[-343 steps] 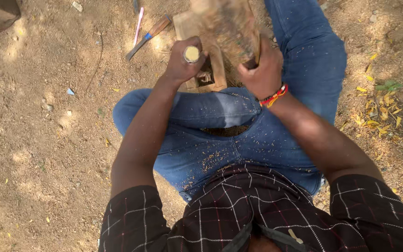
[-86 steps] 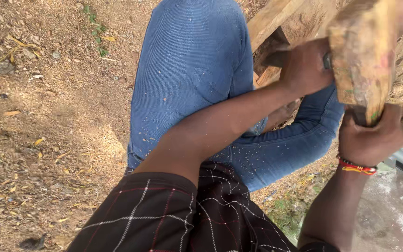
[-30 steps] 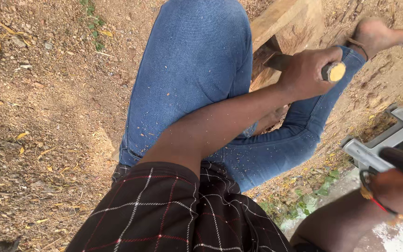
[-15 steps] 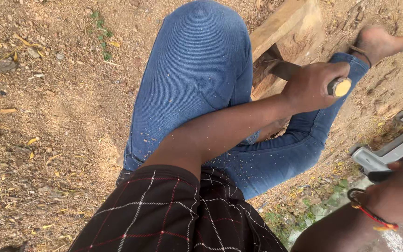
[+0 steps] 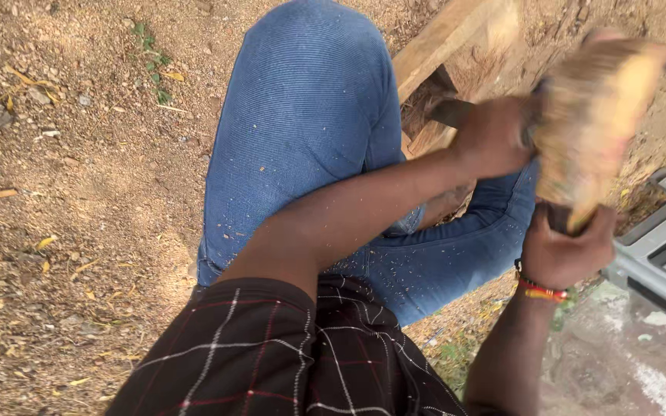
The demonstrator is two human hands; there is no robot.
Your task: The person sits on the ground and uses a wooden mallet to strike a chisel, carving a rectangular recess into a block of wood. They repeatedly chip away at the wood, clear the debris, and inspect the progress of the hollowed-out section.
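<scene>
we see sandy ground [image 5: 78,192] strewn with dry leaves and chips, and over it a bent leg in blue jeans [image 5: 302,146] flecked with sawdust. beyond the knee lies a pale timber beam [image 5: 456,38], and at the right edge a grey metal frame [image 5: 664,239] sits on a patch of concrete. at upper right we see a blurred yellowish-brown block of wood [image 5: 591,115], raised above the lower leg. the right hand [image 5: 568,250], with a red and orange band [image 5: 541,290] at its wrist, is wrapped around the block's lower end. the left hand [image 5: 494,139] is closed just beside the block's left side; we cannot tell what it grips, though a dark tool end [image 5: 448,112] juts out from it.
</scene>
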